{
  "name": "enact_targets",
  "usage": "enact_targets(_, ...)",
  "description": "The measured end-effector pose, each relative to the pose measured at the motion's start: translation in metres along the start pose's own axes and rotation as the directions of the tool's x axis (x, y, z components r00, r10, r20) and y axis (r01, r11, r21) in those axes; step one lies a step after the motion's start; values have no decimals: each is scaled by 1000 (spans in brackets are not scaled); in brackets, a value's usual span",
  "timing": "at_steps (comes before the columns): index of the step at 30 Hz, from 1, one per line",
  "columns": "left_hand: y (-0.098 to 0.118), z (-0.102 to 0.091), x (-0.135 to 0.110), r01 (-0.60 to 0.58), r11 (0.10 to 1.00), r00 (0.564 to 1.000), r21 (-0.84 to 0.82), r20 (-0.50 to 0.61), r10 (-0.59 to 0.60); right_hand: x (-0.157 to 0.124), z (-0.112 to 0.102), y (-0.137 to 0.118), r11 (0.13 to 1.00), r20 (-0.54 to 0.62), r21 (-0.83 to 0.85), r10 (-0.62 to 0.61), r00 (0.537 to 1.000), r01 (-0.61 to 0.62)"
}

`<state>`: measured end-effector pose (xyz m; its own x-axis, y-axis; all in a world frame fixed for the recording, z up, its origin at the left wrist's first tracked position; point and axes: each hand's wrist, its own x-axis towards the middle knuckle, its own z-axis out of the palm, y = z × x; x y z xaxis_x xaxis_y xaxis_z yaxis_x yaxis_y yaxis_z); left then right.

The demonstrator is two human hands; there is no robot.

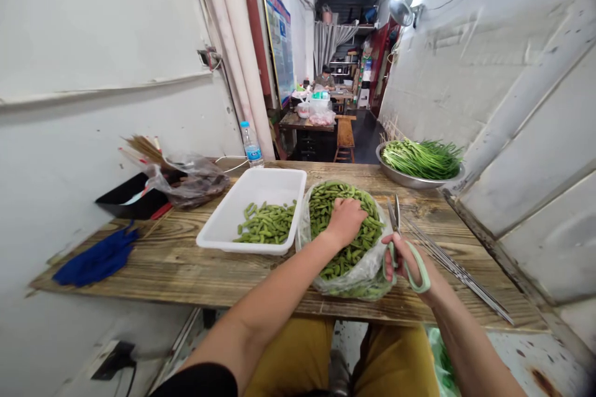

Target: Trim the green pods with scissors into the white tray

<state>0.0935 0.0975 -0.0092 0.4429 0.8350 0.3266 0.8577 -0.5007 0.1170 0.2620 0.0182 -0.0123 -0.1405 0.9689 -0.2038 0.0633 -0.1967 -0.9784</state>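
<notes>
Green edamame pods (328, 197) fill a clear plastic bag (367, 273) that stands open on the wooden table in front of me. My left hand (347, 221) reaches into the bag with its fingers curled down among the pods; the fingertips are hidden. Beside the bag on the right, my right hand (403, 257) is closed around scissors with pale green handles (423, 273). Their blades (395, 212) point up and away from me, slightly apart. To the left of the bag, a white plastic tub (237, 211) holds a smaller pile of cut-looking pods (267, 223).
Long metal skewers (460, 270) lie at the right. A metal bowl (419, 182) of green stalks (423, 158) stands behind them. A water bottle (251, 147), a black box (125, 195), a plastic bag (198, 183) and blue cloth (95, 258) are left. Someone (325, 79) sits far back.
</notes>
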Motion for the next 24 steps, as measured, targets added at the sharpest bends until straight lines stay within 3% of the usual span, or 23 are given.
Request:
enact_targets(4,-1,5,12,96,991,995,96,26,-99,-2,0,7,999,18,-22,-41,999,41)
enact_targets(9,0,3,13,60,988,998,142,27,-65,-4,7,2,998,48,-60,-16,999,19)
enact_targets(12,2,5,14,95,991,994,91,38,-99,-7,14,-5,999,64,-51,13,998,-10)
enact_targets(18,0,9,19,147,975,987,-164,87,-134,-12,17,-9,998,48,-36,54,997,-52)
enact_targets(24,1,10,32,182,973,981,-140,99,-169,-14,11,-8,998,40,-48,40,998,-38)
